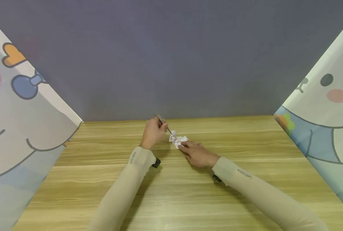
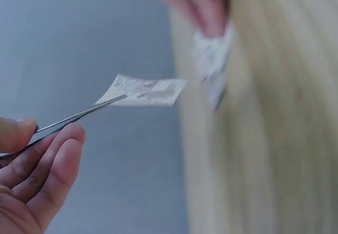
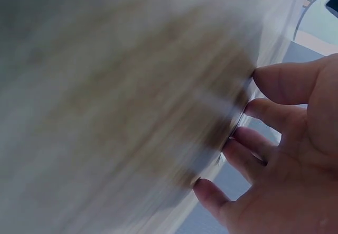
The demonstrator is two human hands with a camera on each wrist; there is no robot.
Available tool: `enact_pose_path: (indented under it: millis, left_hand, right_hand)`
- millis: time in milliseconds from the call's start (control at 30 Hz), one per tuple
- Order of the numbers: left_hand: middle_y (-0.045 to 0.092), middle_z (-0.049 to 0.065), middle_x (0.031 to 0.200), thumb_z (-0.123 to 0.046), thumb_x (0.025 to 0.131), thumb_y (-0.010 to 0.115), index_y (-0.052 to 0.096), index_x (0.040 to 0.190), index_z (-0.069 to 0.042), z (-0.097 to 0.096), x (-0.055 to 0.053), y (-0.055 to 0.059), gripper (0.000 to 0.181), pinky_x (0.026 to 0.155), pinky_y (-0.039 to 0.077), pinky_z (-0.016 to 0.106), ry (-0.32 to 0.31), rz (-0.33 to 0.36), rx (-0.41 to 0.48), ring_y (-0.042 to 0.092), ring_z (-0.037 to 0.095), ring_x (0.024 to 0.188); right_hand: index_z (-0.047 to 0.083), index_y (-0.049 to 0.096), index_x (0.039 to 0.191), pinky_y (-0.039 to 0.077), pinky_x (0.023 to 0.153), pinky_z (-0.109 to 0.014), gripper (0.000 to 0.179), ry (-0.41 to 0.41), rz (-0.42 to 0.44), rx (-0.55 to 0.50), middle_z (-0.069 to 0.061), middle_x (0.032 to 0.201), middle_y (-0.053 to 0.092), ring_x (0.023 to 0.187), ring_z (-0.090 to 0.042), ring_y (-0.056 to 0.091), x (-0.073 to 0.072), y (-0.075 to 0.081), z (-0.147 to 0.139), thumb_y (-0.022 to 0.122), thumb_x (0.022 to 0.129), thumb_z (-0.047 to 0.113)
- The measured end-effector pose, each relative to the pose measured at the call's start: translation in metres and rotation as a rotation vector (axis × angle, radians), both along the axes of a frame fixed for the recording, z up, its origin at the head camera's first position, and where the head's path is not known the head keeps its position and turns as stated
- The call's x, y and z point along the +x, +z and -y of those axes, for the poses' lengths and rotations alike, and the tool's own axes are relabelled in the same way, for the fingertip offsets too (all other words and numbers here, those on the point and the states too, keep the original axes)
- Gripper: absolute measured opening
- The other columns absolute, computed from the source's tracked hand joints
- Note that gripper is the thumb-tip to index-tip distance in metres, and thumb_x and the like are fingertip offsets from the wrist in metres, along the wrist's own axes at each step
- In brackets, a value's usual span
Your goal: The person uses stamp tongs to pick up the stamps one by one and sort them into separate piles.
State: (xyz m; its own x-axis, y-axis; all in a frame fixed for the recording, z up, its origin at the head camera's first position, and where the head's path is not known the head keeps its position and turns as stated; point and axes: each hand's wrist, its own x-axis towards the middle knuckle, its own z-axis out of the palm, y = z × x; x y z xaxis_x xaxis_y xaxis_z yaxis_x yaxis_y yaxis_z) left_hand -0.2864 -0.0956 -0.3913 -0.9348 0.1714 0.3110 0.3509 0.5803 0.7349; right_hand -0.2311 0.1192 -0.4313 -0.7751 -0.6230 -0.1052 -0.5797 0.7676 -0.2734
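Note:
My left hand (image 1: 153,133) pinches slim metal tweezers (image 2: 79,115) between thumb and fingers. At the tweezers' tips is a small white packet (image 2: 158,90) with fine print, raised above the table in the left wrist view. Just to its right, more white printed packets (image 1: 182,139) lie on the table, overlapping one another. My right hand (image 1: 198,154) rests its fingertips on them, palm down. In the right wrist view its fingers (image 3: 240,157) are spread and touch down at the table surface, with the packets mostly hidden behind them.
Both hands work near the back edge of a wood-grain table (image 1: 171,192). A dark grey panel (image 1: 171,61) rises behind it. Cartoon-printed panels stand at the left (image 1: 9,134) and right (image 1: 318,128).

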Motion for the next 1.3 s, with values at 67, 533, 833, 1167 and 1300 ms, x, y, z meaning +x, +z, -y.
enact_pose_path:
  millis: [67, 533, 833, 1167, 1300]
  left_hand:
    - [0.065, 0.006, 0.077, -0.009, 0.095, 0.058, 0.062, 0.096, -0.002, 0.01, 0.002, 0.007, 0.008, 0.051, 0.049, 0.032, -0.006, -0.031, 0.021, 0.064, 0.013, 0.063]
    - [0.065, 0.006, 0.075, -0.007, 0.092, 0.062, 0.064, 0.095, -0.003, 0.065, 0.019, 0.039, 0.006, 0.052, 0.052, 0.029, -0.005, -0.186, 0.042, 0.063, 0.015, 0.061]
    - [0.065, 0.008, 0.074, -0.006, 0.092, 0.062, 0.065, 0.093, -0.001, 0.088, 0.025, 0.04, 0.005, 0.051, 0.052, 0.03, 0.041, -0.183, 0.009, 0.064, 0.016, 0.061]
    - [0.066, 0.011, 0.074, -0.005, 0.094, 0.059, 0.063, 0.092, -0.002, 0.114, 0.017, 0.026, 0.006, 0.053, 0.052, 0.032, 0.079, -0.119, -0.075, 0.065, 0.019, 0.061]
    - [0.066, 0.012, 0.075, -0.006, 0.094, 0.057, 0.063, 0.094, 0.001, 0.122, 0.01, 0.012, 0.009, 0.05, 0.051, 0.033, 0.105, -0.018, -0.09, 0.065, 0.025, 0.063]
  right_hand:
    - [0.011, 0.034, 0.147, 0.024, 0.104, -0.059, 0.05, -0.001, -0.001, 0.005, -0.013, 0.15, 0.029, 0.137, -0.031, 0.025, 0.0, 0.0, 0.0, 0.047, 0.1, 0.019]
    - [0.013, 0.033, 0.148, 0.021, 0.105, -0.059, 0.049, -0.011, 0.03, -0.006, -0.011, 0.151, 0.028, 0.138, -0.032, 0.023, 0.006, -0.001, -0.002, 0.045, 0.101, 0.019]
    - [0.013, 0.032, 0.148, 0.021, 0.105, -0.059, 0.049, -0.004, 0.015, -0.014, -0.011, 0.151, 0.028, 0.138, -0.032, 0.023, 0.006, -0.002, -0.001, 0.044, 0.101, 0.016]
    - [0.013, 0.032, 0.148, 0.022, 0.105, -0.059, 0.049, -0.017, 0.007, 0.0, -0.011, 0.151, 0.027, 0.138, -0.032, 0.024, 0.006, -0.002, -0.002, 0.044, 0.101, 0.016]
    - [0.013, 0.032, 0.148, 0.021, 0.105, -0.059, 0.049, -0.01, 0.014, -0.004, -0.011, 0.151, 0.027, 0.138, -0.033, 0.023, 0.006, -0.002, -0.002, 0.044, 0.101, 0.017]
